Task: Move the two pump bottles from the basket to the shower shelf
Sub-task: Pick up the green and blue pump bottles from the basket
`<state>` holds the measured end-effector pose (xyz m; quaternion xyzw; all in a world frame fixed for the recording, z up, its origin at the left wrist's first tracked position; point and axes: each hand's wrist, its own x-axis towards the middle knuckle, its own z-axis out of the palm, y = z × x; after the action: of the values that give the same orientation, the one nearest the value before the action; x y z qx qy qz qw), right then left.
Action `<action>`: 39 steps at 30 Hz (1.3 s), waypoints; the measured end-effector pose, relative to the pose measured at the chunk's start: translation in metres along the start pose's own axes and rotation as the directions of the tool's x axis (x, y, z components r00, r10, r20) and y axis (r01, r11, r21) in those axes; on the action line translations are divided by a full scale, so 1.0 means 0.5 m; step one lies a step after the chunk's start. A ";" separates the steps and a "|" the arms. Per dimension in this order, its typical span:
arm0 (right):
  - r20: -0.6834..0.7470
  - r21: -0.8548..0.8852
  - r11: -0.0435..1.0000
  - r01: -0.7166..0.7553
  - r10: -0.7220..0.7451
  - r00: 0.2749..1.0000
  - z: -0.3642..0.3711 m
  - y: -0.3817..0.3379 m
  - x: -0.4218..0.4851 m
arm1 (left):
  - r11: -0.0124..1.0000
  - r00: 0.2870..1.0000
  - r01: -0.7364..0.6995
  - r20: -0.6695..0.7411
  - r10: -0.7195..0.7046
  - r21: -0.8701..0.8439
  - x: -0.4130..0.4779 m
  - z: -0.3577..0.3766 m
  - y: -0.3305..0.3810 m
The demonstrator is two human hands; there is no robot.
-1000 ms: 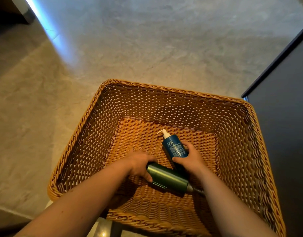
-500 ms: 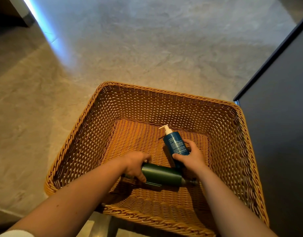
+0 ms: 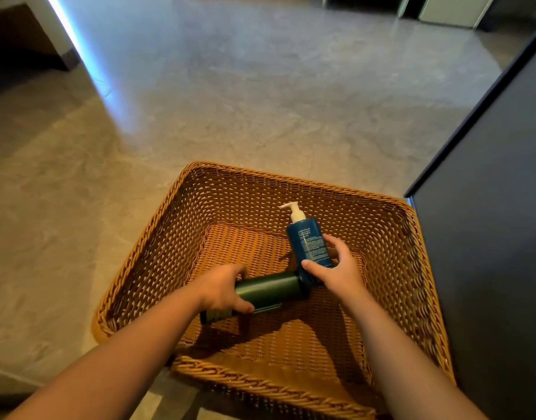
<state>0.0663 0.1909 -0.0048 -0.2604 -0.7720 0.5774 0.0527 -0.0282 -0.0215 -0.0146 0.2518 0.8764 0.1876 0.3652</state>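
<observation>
Grey stone floor surrounds the wicker basket (image 3: 157, 225), where the left hand (image 3: 221, 287) wraps the lying green pump bottle (image 3: 268, 287) and the right hand (image 3: 336, 268) clasps the blue pump bottle (image 3: 309, 244) at its one o'clock; their touching ends could snag, loosening either grip on lifting.

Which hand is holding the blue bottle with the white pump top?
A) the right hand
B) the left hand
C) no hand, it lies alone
A: the right hand wraps the blue bottle with the white pump top inside the woven wicker basket; the left hand grips the dark green bottle.
</observation>
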 end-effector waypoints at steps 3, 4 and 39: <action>-0.003 0.046 0.998 0.041 -0.041 0.999 -0.004 -0.029 -0.009 | 0.999 0.994 -0.014 -0.110 0.009 -0.047 -0.013 -0.017 0.005; -0.015 0.071 0.996 0.058 -0.057 0.998 -0.006 -0.039 -0.012 | 0.997 0.990 -0.002 -0.138 -0.009 -0.079 -0.019 -0.020 0.007; -0.151 0.309 0.914 0.264 -0.227 0.962 -0.038 -0.456 -0.102 | 0.691 0.609 -0.450 -0.760 -0.227 -0.566 -0.232 -0.250 0.194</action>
<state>0.0396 0.1384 0.2221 -0.1808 -0.6882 0.6704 0.2102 -0.0201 -0.0288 0.1814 0.0408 0.7787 0.6261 -0.0031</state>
